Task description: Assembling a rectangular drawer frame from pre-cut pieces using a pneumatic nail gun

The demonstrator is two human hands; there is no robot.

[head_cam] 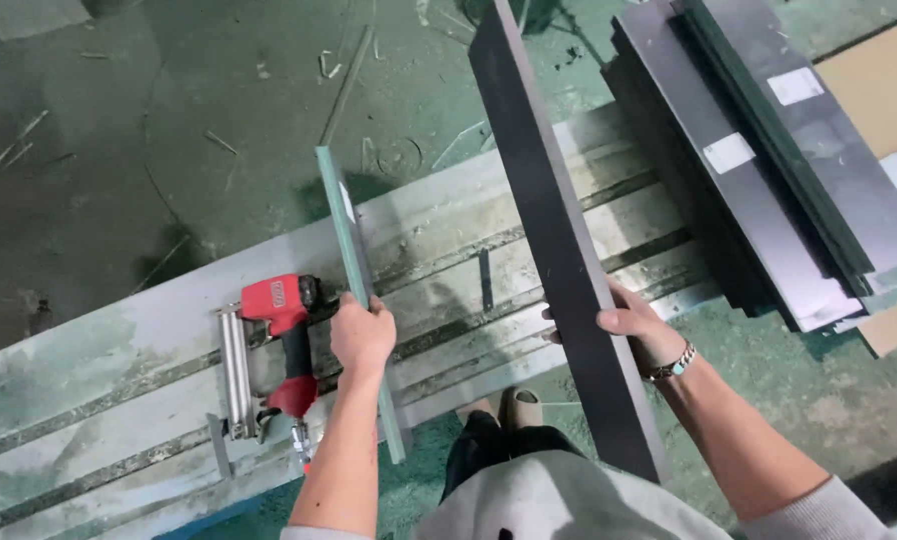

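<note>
We see the left hand [362,337] clenched around a narrow pale-green strip [354,270], gripping it partway along its length so that the strip stands on edge and runs from near the person's waist up and away across the bench. The right hand [631,325], with a bracelet [673,365] at the wrist, is wrapped around the edge of a long dark grey board [559,240], fingers curled behind it and thumb on the near side; the board is tilted up on its long edge and reaches from beside the person's hip to the top of the view. Both pieces sit above a worn, pale workbench [99,370] with dark grooves running along it. Just beside the left hand, touching the bench top, lies a red pneumatic nail gun [281,345] with a silver magazine. To the right of the board, well apart from the hands, a stack of dark panels [769,160] with white labels rests at an angle, partly over brown cardboard [884,80]. Beyond the bench we see a dark green floor [119,150] strewn with thin offcuts.
</note>
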